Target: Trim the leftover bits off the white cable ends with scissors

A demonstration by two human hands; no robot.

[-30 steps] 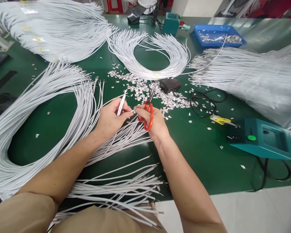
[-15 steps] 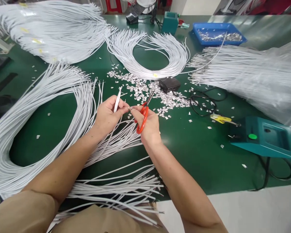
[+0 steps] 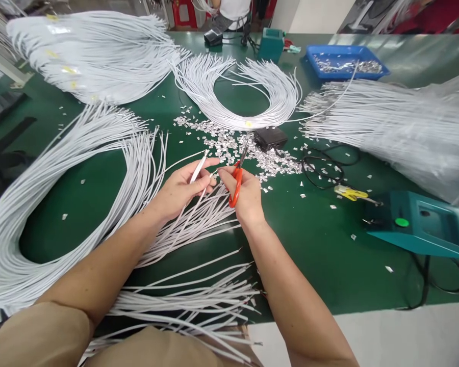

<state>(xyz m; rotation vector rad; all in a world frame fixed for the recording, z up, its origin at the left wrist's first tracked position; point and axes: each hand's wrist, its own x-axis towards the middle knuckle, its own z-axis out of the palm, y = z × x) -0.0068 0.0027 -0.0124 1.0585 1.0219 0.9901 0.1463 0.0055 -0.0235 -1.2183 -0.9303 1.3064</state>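
My left hand (image 3: 183, 188) holds a slim white stick-like tool (image 3: 198, 167), tip upward, between its fingers. A thin white cable (image 3: 199, 201) runs up through that hand. Its stripped end lies between my two hands, close to my right fingertips; whether they grip it I cannot tell. Red-handled scissors (image 3: 236, 187) rest in my right hand (image 3: 248, 196), dark blades pointing up and away. Under both hands lies a loose bunch of white cables (image 3: 191, 229). Small silvery scraps (image 3: 229, 142) are scattered just beyond my fingers.
A large white cable coil (image 3: 3, 219) lies left, with a smaller coil (image 3: 248, 120) ahead and a thick bundle (image 3: 72, 56) behind. Bagged cables (image 3: 386, 112) and a teal device (image 3: 416, 219) with a yellow clip (image 3: 350, 193) stand right. A blue tray (image 3: 344, 74) holds scraps.
My hands have drawn slightly apart, and the left fingers have loosened and stretched forward. The scissors stay in my right hand. The whole view has shifted a little.
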